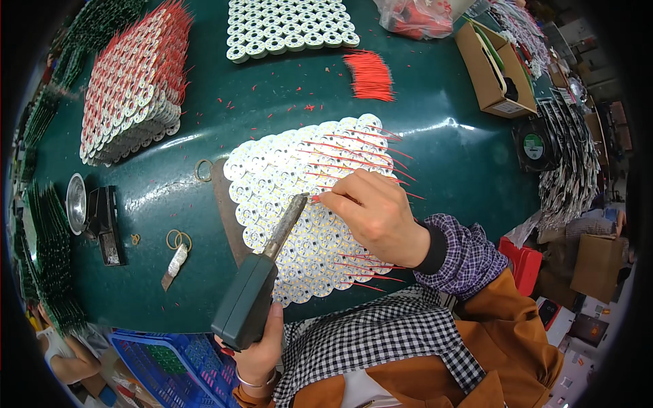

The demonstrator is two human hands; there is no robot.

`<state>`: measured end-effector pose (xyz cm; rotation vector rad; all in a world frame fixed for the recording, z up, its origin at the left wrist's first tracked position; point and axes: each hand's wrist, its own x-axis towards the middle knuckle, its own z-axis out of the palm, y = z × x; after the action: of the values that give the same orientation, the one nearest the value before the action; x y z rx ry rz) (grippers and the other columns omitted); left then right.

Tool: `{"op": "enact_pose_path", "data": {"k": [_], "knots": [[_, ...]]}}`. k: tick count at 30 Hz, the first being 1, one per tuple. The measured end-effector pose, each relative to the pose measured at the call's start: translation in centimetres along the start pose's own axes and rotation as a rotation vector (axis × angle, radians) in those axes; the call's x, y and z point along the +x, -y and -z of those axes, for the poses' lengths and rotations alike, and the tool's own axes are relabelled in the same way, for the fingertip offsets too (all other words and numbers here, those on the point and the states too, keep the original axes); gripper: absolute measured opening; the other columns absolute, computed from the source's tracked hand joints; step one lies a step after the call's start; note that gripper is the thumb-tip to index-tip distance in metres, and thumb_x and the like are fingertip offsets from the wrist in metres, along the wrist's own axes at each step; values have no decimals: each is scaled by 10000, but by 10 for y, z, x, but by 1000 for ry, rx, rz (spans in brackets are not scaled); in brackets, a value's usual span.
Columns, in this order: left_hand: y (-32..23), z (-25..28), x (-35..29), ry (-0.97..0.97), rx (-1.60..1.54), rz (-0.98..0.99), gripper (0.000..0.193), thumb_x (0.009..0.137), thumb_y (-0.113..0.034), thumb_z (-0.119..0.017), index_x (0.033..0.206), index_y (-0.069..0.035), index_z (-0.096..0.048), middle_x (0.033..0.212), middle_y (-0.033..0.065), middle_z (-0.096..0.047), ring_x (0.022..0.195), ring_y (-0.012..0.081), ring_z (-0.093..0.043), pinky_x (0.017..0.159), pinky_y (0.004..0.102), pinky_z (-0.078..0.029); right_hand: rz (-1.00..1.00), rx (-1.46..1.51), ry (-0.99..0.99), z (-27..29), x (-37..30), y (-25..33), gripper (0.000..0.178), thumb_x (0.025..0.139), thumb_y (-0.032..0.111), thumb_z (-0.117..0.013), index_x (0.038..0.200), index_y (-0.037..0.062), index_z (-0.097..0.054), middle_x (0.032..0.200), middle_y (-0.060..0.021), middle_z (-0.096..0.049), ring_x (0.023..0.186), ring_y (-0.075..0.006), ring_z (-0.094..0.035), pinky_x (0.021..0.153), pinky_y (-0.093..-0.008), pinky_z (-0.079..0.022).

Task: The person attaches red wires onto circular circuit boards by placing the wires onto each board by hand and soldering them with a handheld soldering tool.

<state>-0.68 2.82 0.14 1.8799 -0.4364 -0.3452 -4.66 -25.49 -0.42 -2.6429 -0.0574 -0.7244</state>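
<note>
A panel of round white LED circuit boards lies in front of me. Thin red wires are attached across its upper right part and along its lower right edge. My left hand is closed round the handle of a dark green soldering gun. The gun's metal tip reaches the middle of the panel. Close by that tip, my right hand pinches a red wire against the boards. Most of this wire is hidden behind the fingers.
A tall stack of wired boards stands at the far left, bare boards at the back. Loose red wires lie behind the panel. A cardboard box is at the back right. A metal dish and rubber bands sit left.
</note>
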Motion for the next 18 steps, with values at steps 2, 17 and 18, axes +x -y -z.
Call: {"op": "enact_pose_path", "data": {"k": [2, 17, 18], "knots": [[2, 1, 0, 32, 61, -26, 358, 856, 102, -690, 1206, 60, -628, 1001, 117, -708, 604, 88, -574, 497, 226, -436, -2, 0, -2, 0, 0, 0, 163, 782, 36, -723, 941, 2, -716, 823, -64, -611, 718, -209, -611, 613, -333, -488], [-23, -12, -3, -142, -160, 104, 238, 869, 98, -674, 1101, 77, -628, 923, 111, -687, 545, 105, -557, 468, 245, -420, 24, -22, -8, 0, -1, -1, 144, 765, 48, -678, 901, 0, -662, 806, -71, -543, 755, -217, -582, 649, -342, -490], [-22, -11, -4, -141, -158, 103, 238, 869, 98, -674, 1101, 77, -628, 923, 111, -687, 545, 105, -557, 468, 245, -420, 23, -22, -10, 1, -1, 0, 144, 765, 48, -678, 901, 0, -662, 806, -71, -543, 755, -217, -582, 649, -342, -490]]}}
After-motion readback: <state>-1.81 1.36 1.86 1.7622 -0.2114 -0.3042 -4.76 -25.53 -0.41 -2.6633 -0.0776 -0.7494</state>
